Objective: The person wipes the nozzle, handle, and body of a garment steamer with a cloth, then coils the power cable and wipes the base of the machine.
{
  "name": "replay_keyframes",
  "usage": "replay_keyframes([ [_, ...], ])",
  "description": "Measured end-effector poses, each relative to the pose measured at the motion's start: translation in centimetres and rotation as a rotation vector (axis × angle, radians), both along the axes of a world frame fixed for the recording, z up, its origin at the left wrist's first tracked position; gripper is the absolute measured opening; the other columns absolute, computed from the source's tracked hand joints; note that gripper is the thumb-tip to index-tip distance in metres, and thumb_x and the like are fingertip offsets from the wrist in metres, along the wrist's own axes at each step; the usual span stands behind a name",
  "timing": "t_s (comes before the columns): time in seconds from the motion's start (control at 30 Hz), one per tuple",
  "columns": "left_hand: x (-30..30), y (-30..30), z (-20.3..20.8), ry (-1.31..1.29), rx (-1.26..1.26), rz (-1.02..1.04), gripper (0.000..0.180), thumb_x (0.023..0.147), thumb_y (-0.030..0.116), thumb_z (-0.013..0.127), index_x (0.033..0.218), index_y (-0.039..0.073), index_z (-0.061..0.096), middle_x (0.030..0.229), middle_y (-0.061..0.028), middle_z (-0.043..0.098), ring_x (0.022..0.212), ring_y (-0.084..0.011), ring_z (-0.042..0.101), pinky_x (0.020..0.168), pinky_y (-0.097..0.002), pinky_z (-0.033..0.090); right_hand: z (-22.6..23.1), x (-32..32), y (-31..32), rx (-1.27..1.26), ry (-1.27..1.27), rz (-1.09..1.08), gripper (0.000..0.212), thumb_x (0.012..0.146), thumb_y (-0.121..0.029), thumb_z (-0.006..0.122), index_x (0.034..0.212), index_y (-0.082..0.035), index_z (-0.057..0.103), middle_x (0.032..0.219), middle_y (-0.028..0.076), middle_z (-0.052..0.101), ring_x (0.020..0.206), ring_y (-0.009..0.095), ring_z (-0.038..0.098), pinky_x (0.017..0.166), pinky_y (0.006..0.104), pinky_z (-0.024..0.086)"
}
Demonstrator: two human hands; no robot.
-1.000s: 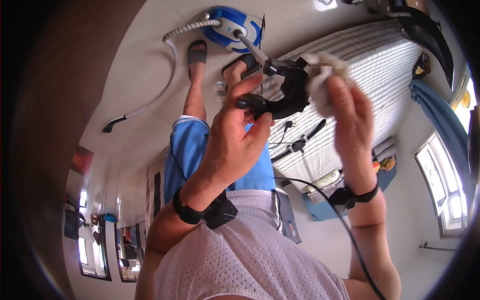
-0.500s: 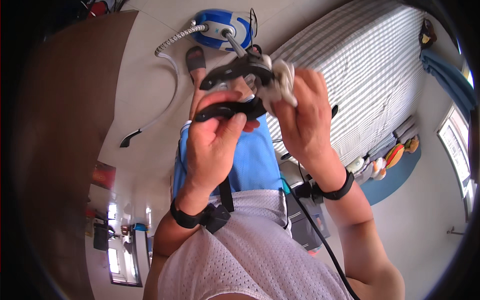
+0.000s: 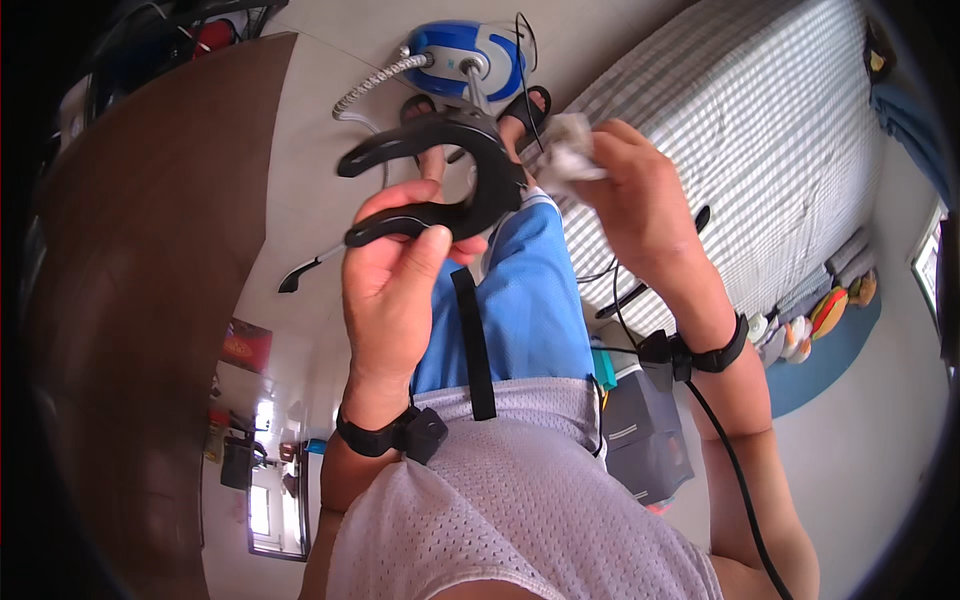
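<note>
Black plastic, curved like a horseshoe — the one clip-shaped piece (image 3: 455,175) sits in front of the person's chest, held up over the blue shorts (image 3: 530,300). Its two arms point toward the person's left, the bend toward the right, so its long axis runs roughly left to right across the view. The left hand (image 3: 395,275) carries it: the grip is pressed onto the lower arm, thumb on top and fingers curled beneath. The right hand (image 3: 640,205) is just beside the bend, its grip pinched shut around one crumpled white cloth (image 3: 572,158), which touches or nearly touches the curved end — I cannot tell which. So the cloth lies to the right of the piece, and the right hand is the nearer one to the bend.

Each wrist wears one black band, two in all; a cable runs from the right one. Beyond, on the floor (image 3: 330,180), stands one blue and white steamer (image 3: 470,50) with a ribbed hose, and a striped bed (image 3: 760,140) fills the right.
</note>
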State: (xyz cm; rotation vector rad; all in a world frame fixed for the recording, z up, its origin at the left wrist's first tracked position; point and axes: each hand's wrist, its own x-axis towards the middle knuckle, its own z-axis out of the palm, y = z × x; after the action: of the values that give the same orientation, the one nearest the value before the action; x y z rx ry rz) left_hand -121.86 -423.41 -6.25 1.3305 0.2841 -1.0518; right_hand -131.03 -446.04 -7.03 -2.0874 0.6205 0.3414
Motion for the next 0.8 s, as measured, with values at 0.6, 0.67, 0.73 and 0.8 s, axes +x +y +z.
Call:
replay_keyframes([
  [0.6,0.2,-1.0,-0.2,0.014,-0.005,0.005,0.040,0.101,0.003,0.060,0.139,-0.003,0.049,0.113,-0.0126,0.066,0.085,-0.0161,0.069,0.081,-0.0283,0.056,-2.6,5.9,1.9,0.582,-0.430,-0.600,0.029,0.110,-0.019,0.053,0.126,0.001,0.066,0.109,0.006,0.073,0.085,0.013,0.070,0.075,0.0238,0.057],
  [0.67,0.1,-0.8,-0.4,0.011,0.004,0.008,0.042,0.101,0.002,0.059,0.141,-0.002,0.048,0.114,-0.0122,0.066,0.086,-0.0153,0.068,0.080,-0.0282,0.056,-2.7,6.2,1.1,0.619,-0.527,-0.537,0.030,0.110,-0.021,0.054,0.128,0.001,0.065,0.111,0.007,0.073,0.093,0.015,0.070,0.082,0.0276,0.057],
  [0.73,0.2,-0.7,-0.4,0.011,0.013,0.004,0.043,0.101,0.001,0.059,0.142,-0.002,0.046,0.114,-0.0117,0.066,0.087,-0.0145,0.067,0.080,-0.0280,0.056,-1.6,7.1,0.6,0.606,-0.344,-0.261,0.027,0.107,-0.019,0.058,0.125,0.000,0.066,0.109,0.008,0.073,0.093,0.016,0.069,0.081,0.0311,0.057],
  [0.8,0.3,-1.1,-0.3,0.020,-0.011,0.054,0.048,0.101,-0.002,0.058,0.146,-0.002,0.042,0.114,-0.0101,0.065,0.088,-0.0125,0.064,0.079,-0.0276,0.054,-1.8,8.6,0.1,0.196,-0.382,0.277,0.026,0.102,-0.016,0.064,0.123,-0.003,0.067,0.100,0.014,0.071,0.086,0.018,0.068,0.076,0.0344,0.053],
])
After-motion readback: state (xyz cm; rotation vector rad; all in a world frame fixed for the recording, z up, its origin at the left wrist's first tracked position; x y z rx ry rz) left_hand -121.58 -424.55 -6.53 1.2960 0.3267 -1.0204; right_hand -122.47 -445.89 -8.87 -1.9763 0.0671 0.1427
